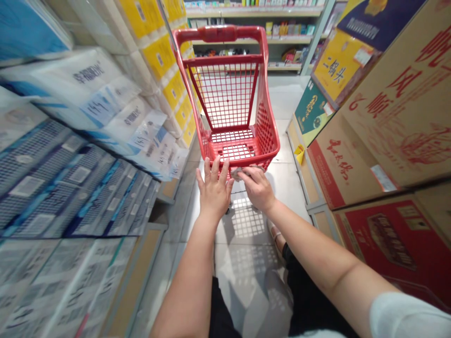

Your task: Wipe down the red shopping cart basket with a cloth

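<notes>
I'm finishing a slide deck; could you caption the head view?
Left hand spread at the near end of a red shopping cart, right hand pinching a greyish cloth there, between stacked goods.

Pale, glossy tiles are covering the floor (292, 192), where light is gleaming and a grid-patterned shadow (246, 218) is spreading. Along the left side, white packs (102, 89) are lying stacked above blue-and-grey checked packs (88, 183), while yellow-fronted packages (160, 58) are rising farther back. A tan-sided platform (132, 277) is running along the bottom of that row. To the right, brown cartons (405, 108) are towering over a red carton (398, 253), with a yellow box (336, 70) and a green box (310, 112) standing beyond. Across the far end, shelving (246, 12) is holding rows of small goods, and a grey-green upright (319, 37) is framing its right edge.
</notes>
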`<state>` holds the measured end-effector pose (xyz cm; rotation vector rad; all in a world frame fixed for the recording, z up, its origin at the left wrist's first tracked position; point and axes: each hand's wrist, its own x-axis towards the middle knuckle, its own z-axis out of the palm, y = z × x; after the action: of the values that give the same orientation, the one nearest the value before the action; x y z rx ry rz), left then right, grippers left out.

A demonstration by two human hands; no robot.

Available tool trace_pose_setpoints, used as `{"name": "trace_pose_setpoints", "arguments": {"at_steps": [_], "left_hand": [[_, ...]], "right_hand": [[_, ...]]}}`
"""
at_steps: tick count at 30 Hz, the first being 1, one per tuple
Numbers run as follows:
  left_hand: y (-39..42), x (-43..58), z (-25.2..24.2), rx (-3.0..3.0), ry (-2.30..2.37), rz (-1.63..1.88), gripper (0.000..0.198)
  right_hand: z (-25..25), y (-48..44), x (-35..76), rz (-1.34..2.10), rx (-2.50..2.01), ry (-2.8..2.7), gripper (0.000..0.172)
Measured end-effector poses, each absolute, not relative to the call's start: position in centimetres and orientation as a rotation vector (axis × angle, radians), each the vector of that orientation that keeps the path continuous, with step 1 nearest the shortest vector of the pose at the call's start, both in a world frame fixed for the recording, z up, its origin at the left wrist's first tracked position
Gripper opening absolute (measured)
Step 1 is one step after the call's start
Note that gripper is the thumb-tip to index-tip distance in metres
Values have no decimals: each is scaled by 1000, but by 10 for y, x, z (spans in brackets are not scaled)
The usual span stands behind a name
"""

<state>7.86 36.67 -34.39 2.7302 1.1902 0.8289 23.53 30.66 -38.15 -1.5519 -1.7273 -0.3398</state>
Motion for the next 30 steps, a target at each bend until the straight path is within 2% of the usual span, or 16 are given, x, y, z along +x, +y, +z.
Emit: {"name": "trace_pose_setpoints", "arguments": {"at_steps": [7, 16, 26, 30], "left_hand": [[365, 77, -342, 2747, 1199, 828, 55], [364, 73, -341, 2754, 1193, 819, 53], [365, 71, -343, 2761, 1185, 830, 52], [367, 70, -343, 2764, 1175, 837, 51]], "right_hand": [[-399, 313, 222, -219, -1746, -1894, 28], [-371, 312, 213, -339, -1483, -1684, 32], [-395, 319, 205, -84, -1848, -1957, 27], [-377, 312, 211, -220, -1683, -1861, 31]]}}
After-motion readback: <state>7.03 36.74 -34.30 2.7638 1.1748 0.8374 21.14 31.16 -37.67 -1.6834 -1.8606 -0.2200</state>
